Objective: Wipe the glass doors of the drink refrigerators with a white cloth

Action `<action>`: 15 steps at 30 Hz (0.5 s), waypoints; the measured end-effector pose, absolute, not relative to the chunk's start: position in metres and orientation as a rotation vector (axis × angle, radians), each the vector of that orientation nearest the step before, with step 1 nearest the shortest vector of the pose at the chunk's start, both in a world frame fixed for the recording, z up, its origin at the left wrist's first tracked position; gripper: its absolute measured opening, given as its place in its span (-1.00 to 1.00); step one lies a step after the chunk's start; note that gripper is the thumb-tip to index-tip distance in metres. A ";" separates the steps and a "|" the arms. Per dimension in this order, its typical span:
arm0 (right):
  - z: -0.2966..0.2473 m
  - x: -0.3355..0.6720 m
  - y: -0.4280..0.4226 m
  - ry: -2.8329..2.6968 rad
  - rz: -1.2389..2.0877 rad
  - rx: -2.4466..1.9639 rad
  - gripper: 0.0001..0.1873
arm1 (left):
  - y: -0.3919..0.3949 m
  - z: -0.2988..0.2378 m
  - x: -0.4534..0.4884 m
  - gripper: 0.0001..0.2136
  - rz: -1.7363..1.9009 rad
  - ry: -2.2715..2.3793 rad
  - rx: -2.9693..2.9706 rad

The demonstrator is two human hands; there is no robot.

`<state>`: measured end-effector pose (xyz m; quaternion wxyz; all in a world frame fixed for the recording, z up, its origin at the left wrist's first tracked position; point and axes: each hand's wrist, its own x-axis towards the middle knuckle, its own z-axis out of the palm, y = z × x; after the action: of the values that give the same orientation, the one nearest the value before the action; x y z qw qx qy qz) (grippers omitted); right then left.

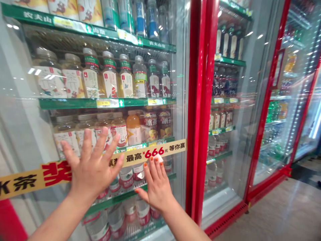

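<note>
My left hand (92,164) is spread wide against the glass door (180,117) of a drinks fridge, its palm over a yellow promotional strip (22,182). Nothing shows in its fingers. To its right and lower, my right hand (159,187), with orange nails, lies flat on the same glass, fingers together and thumb out. White material, seemingly a wipe (158,158), peeks out past its fingertips; the rest is hidden under the hand. Behind the glass stand rows of bottled drinks (110,78).
Green shelf edges with price tags (107,103) cross the fridge. A red door frame (200,110) stands at the right of this door, with another glass-door fridge (225,214) beside it. Further fridges recede along the pale floor (273,217).
</note>
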<state>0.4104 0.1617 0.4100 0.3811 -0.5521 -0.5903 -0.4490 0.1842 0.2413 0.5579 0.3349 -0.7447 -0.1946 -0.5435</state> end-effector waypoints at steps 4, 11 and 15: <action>0.401 0.431 0.151 -1.139 -1.013 -1.547 0.04 | 0.239 0.527 0.195 -0.20 -1.303 -0.436 -1.986; 0.424 0.429 0.151 -1.214 -0.901 -1.452 -0.05 | 0.246 0.517 0.195 -0.21 -1.268 -0.468 -1.990; 0.420 0.447 0.141 -1.243 -1.000 -1.264 -0.06 | 0.243 0.518 0.195 -0.19 -1.263 -0.473 -1.983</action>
<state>0.4471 0.1409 0.4198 0.5253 -0.5286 -0.5195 -0.4180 0.1947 0.2434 0.5179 0.3630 -0.7704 -0.1839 -0.4908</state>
